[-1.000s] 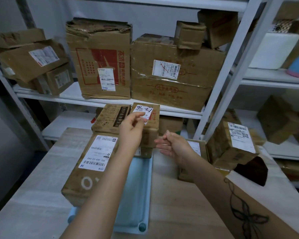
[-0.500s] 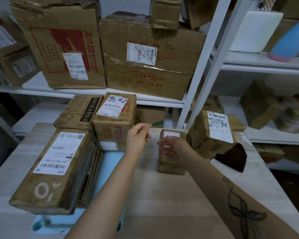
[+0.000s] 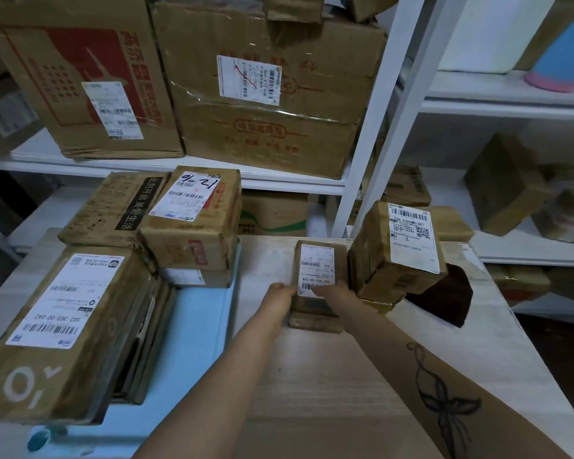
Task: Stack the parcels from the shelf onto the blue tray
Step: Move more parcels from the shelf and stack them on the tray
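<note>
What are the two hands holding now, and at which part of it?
The small labelled parcel on the table, gripped at its near end: left hand at the left edge, right hand at the right edge.

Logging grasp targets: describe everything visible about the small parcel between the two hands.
The small parcel is a brown cardboard box, white barcode label on top. It lies flat, seemingly atop another small box, on the wooden table right of the blue tray. The left hand grips its near left corner, the right hand its near right; a tilted labelled parcel stands close beside it.
</note>
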`<act>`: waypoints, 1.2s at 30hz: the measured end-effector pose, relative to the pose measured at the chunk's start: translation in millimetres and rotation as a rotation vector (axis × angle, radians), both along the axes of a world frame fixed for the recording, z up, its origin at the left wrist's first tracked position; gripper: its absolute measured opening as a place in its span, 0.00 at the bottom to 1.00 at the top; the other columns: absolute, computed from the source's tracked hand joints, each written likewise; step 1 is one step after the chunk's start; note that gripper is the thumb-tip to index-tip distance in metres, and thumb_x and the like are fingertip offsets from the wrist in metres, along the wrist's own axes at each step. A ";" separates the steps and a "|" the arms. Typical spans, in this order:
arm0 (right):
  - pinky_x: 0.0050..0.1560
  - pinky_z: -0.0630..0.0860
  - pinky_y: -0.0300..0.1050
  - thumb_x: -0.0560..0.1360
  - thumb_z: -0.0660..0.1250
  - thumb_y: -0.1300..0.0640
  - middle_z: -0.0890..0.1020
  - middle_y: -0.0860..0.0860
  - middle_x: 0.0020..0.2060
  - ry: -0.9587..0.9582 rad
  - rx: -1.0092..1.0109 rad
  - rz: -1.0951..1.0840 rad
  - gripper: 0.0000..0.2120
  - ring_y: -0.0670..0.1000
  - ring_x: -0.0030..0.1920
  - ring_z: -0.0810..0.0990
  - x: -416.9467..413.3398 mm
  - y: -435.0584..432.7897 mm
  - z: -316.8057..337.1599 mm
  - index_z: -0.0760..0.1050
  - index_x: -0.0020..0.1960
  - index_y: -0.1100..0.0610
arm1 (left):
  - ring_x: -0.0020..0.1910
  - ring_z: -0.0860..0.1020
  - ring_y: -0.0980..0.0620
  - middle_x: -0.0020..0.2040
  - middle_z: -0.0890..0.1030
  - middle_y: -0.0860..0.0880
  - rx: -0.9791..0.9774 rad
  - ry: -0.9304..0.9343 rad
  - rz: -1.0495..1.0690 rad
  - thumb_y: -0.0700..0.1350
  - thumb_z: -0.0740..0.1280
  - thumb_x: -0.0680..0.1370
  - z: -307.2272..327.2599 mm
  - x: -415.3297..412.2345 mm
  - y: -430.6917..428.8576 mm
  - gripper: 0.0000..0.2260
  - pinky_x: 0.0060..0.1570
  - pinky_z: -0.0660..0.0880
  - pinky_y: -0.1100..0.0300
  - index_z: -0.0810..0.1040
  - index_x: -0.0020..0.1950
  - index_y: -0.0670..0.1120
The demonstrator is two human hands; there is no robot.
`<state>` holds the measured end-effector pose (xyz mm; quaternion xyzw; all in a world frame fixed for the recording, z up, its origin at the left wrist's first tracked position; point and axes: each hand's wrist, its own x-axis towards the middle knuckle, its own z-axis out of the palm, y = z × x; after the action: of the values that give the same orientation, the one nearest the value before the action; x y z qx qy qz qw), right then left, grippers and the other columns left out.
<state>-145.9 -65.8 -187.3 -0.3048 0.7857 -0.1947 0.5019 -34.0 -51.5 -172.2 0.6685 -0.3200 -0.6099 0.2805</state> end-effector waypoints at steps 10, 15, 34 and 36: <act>0.65 0.69 0.58 0.65 0.69 0.48 0.71 0.56 0.65 -0.013 -0.038 -0.057 0.34 0.60 0.64 0.69 -9.5 -16.3 -40.7 0.66 0.69 0.57 | 0.45 0.74 0.53 0.58 0.74 0.46 0.067 0.088 -0.023 0.50 0.62 0.80 -20.8 1.2 12.4 0.21 0.41 0.69 0.60 0.58 0.68 0.46; 0.65 0.70 0.56 0.72 0.69 0.49 0.70 0.58 0.65 0.072 -0.034 -0.081 0.29 0.60 0.63 0.70 -3.9 -14.9 -12.9 0.66 0.68 0.58 | 0.39 0.74 0.50 0.46 0.78 0.47 0.007 0.140 0.033 0.50 0.63 0.79 -22.7 9.1 12.8 0.16 0.34 0.67 0.58 0.61 0.61 0.48; 0.43 0.71 0.30 0.74 0.70 0.58 0.75 0.49 0.60 -0.344 -0.877 -0.211 0.29 0.47 0.59 0.75 34.2 24.9 107.5 0.62 0.71 0.56 | 0.51 0.75 0.58 0.57 0.76 0.50 -0.492 0.374 0.111 0.38 0.69 0.75 70.9 36.6 6.1 0.26 0.53 0.69 0.62 0.60 0.68 0.48; 0.47 0.74 0.33 0.74 0.69 0.58 0.77 0.49 0.60 -0.372 -0.917 -0.184 0.28 0.48 0.59 0.76 38.4 25.3 117.5 0.63 0.72 0.55 | 0.58 0.74 0.55 0.64 0.74 0.49 -0.474 0.386 0.103 0.43 0.70 0.74 79.8 42.8 2.5 0.30 0.56 0.67 0.61 0.59 0.72 0.47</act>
<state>-107.4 -40.6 -69.8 -0.3838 0.5402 -0.6143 0.4284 8.8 -49.0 -92.4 0.4717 -0.3598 -0.6188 0.5149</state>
